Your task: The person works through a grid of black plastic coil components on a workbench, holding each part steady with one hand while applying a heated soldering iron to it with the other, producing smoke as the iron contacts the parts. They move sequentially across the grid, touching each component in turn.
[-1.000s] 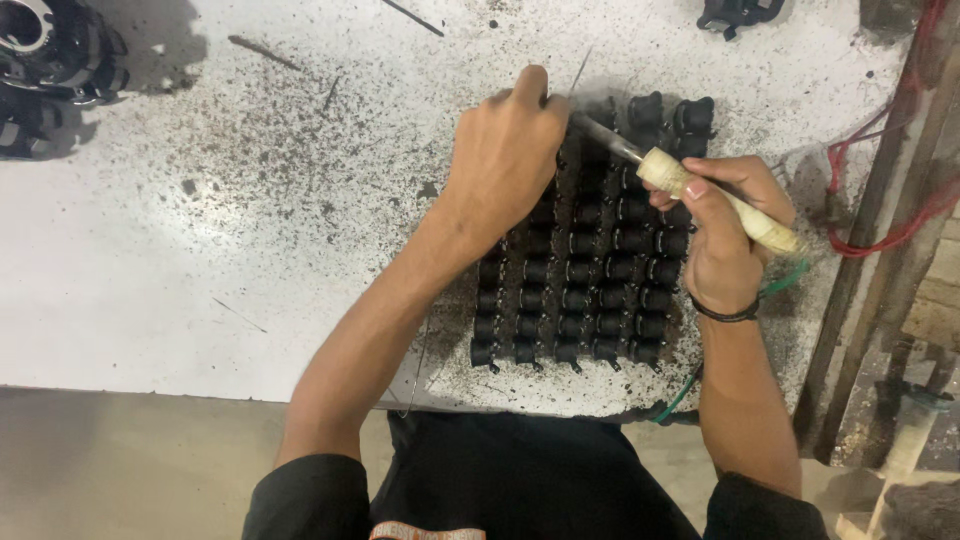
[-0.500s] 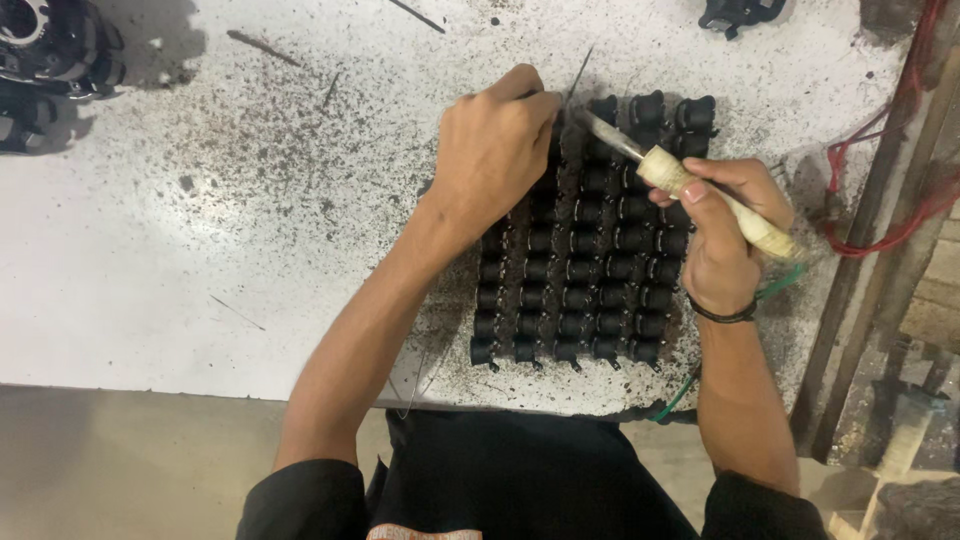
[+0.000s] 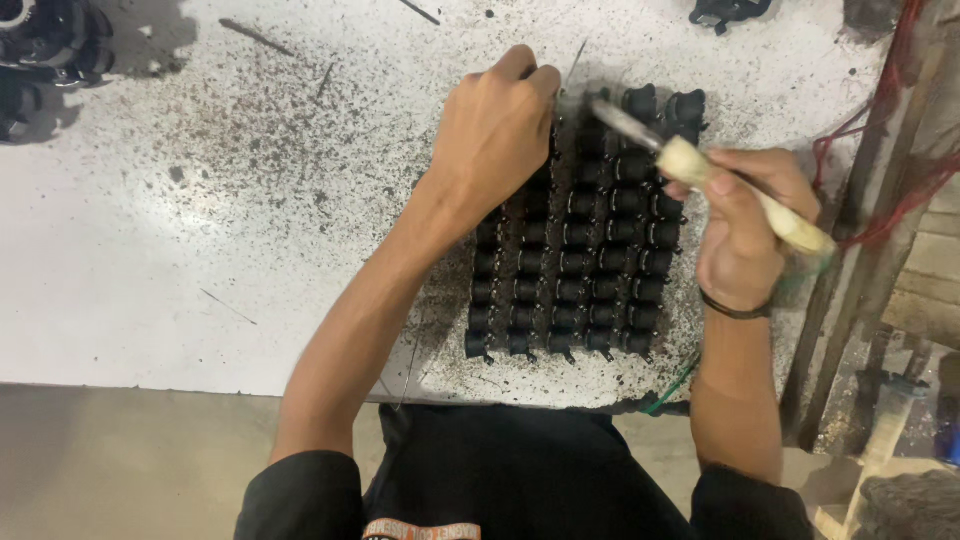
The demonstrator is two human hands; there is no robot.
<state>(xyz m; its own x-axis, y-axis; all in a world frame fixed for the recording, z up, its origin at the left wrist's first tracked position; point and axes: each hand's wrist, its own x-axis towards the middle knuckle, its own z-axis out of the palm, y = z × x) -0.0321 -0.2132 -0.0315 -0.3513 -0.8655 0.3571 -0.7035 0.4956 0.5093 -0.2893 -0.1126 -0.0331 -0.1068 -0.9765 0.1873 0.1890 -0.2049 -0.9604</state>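
Observation:
Several small black spool-like parts [image 3: 580, 265] lie in tidy rows on a white, soot-speckled table [image 3: 200, 230]. My left hand [image 3: 495, 130] rests curled over the top left of the rows, fingers closed on the parts there; what is under it is hidden. My right hand [image 3: 740, 225] grips a pale wooden-handled brush [image 3: 700, 175], its dark bristle end pointing up-left over the upper rows.
Black round parts [image 3: 45, 50] lie at the table's far left corner, another black piece [image 3: 725, 12] at the top right. Thin dark rods [image 3: 255, 35] lie loose on the table. Red wires [image 3: 890, 120] and wooden slats [image 3: 930, 270] run along the right edge.
My right hand has tilted the brush a little, shifting its tip across the upper rows. My left hand has stayed on the top left of the parts.

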